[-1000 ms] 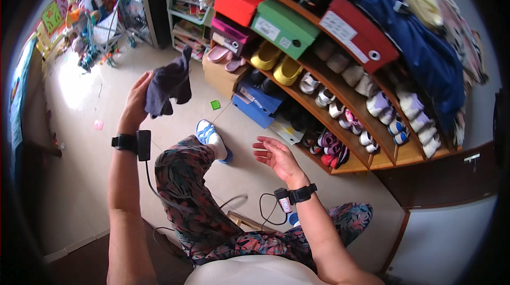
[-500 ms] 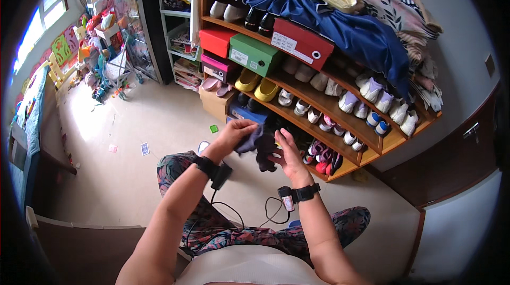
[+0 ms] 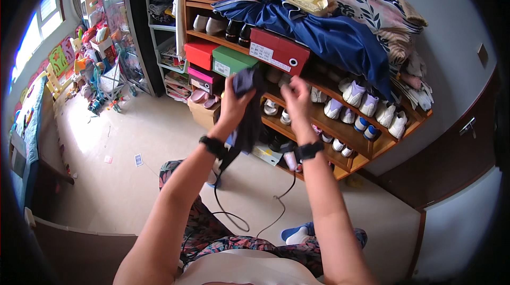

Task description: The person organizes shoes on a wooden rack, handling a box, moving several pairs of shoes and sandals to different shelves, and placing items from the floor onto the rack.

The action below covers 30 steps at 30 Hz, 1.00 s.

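My left hand (image 3: 234,107) grips a dark purple-grey cloth (image 3: 245,133), raised in front of the shoe rack. The soft fabric hangs down in a long narrow strip, with its upper end standing above my fingers. Whether it is a sock or some other garment cannot be made out. To its right, my right hand (image 3: 296,96) is apart from the cloth, fingers bent but smeared by motion. Both wrists wear black straps with small devices and cables.
Ahead stands a wooden shoe rack (image 3: 366,149) with shoes, a green box (image 3: 232,60) and a red box (image 3: 279,51). A blue cover (image 3: 324,35) and heaped clothes lie on top. Black cables (image 3: 284,208) dangle over my lap. A playing card (image 3: 138,159) lies on the floor.
Both hands have risen away from my lap toward the rack. The cloth, bunched between them before, now hangs lengthwise from my left hand, and my right hand has come off it.
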Available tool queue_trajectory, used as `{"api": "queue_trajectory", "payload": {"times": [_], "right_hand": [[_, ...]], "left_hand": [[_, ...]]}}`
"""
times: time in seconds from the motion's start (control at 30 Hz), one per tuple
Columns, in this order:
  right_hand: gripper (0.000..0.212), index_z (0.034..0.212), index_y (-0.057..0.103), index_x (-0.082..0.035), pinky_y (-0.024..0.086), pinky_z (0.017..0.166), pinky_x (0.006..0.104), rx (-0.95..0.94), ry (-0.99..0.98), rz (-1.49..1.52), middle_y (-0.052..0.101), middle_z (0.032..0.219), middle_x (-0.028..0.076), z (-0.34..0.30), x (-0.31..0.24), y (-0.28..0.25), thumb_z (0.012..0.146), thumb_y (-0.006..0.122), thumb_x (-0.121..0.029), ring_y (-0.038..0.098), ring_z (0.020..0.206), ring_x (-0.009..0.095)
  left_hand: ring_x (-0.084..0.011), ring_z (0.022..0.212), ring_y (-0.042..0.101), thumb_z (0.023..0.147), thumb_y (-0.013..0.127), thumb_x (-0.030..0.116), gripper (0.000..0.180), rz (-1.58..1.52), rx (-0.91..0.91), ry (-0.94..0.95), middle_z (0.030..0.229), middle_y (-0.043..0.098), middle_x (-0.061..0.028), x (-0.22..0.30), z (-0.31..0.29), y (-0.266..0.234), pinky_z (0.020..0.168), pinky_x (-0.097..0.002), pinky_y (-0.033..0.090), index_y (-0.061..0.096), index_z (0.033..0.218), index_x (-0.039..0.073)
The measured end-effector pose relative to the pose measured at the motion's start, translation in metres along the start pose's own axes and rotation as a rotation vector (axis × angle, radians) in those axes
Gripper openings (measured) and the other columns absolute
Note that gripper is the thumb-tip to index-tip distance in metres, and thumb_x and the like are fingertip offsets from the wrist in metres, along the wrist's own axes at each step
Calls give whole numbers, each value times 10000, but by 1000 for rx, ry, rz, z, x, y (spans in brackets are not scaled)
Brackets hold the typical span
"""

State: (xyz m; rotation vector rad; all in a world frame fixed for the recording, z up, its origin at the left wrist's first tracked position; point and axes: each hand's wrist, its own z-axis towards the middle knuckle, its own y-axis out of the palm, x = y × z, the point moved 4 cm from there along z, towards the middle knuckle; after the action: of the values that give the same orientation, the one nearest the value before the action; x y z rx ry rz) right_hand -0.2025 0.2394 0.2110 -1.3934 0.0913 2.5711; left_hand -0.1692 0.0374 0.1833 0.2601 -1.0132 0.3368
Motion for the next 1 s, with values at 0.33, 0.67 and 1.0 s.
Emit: {"api": "queue_trajectory", "payload": {"times": [0.33,0.67,1.0], "right_hand": [[714,1272,500,51,400,997,362,-100,90,-102,603,1222,205,112,-15,1,824,732,-454,574,1130,288],[814,1452,214,44,432,986,370,-79,-6,18,428,1372,237,36,-52,4,914,640,-393,517,1164,290],[1127,1519,-8,-191,471,943,421,-181,598,554,318,1445,107,0,-77,6,749,781,-427,399,1282,259]], "left_hand": [[-174,814,682,890,692,232,303,-689,-312,-407,959,683,-40,27,145,23,714,-343,575,586,1143,102],[-184,946,659,919,625,124,344,-667,-275,-288,1081,661,-70,51,87,-19,806,-325,554,542,1242,37],[-276,858,677,819,722,237,392,337,93,452,923,689,-158,168,107,-61,760,-348,532,599,1111,5]]}}
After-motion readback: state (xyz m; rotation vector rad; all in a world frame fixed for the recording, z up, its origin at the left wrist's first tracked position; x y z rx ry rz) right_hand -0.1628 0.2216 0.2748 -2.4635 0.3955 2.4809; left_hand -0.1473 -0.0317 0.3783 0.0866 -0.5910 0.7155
